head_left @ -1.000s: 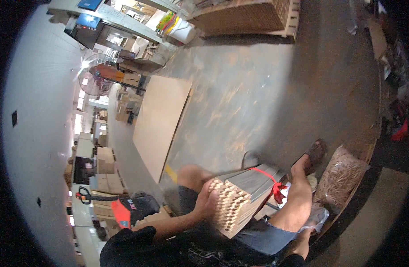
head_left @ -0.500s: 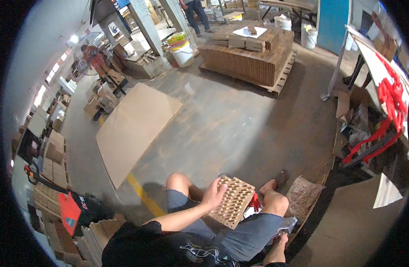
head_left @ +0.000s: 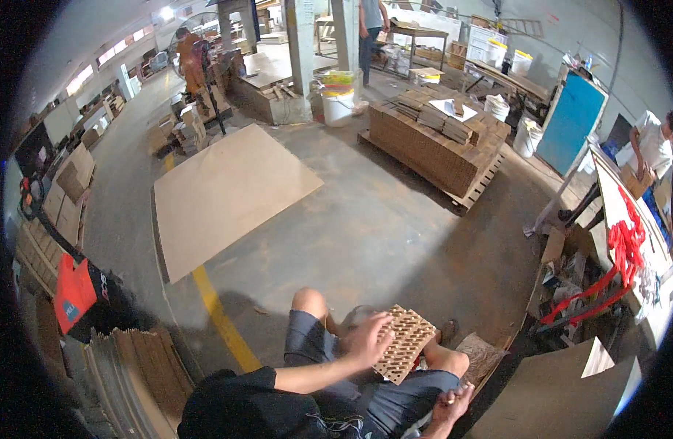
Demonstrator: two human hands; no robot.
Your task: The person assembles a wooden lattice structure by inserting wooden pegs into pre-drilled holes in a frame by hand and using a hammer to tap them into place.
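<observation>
My left hand (head_left: 367, 338) rests with fingers spread over the near face of a bundle of cardboard strips (head_left: 404, 342), pressing on its ribbed end rather than closing round it, so that grip is open and flat against the bundle. The bundle stands tilted on my lap, between my knees, its end turned up toward the camera. My right hand (head_left: 451, 401) sits lower, beside my right thigh, with the fingers curled round something small and pale; I cannot tell what it is, nor how tightly that grip is closed. I am seated on the concrete floor (head_left: 395, 227) in dark shorts. Just beyond my right knee lies a brown mesh sack (head_left: 483, 355). To my left a yellow line (head_left: 219, 318) runs across the floor, and past it a large flat board (head_left: 223, 194) lies on the ground. Near my left side stands a stack of cardboard sheets (head_left: 142, 369), with a red cart (head_left: 76, 293) behind it. Well ahead, a pallet stacked with cardboard bundles (head_left: 439, 146) sits on the floor, with white buckets (head_left: 338, 106) near it. At the right edge a person in a white shirt (head_left: 655, 146) bends over a table (head_left: 644, 241) hung with red straps (head_left: 629, 245).
</observation>
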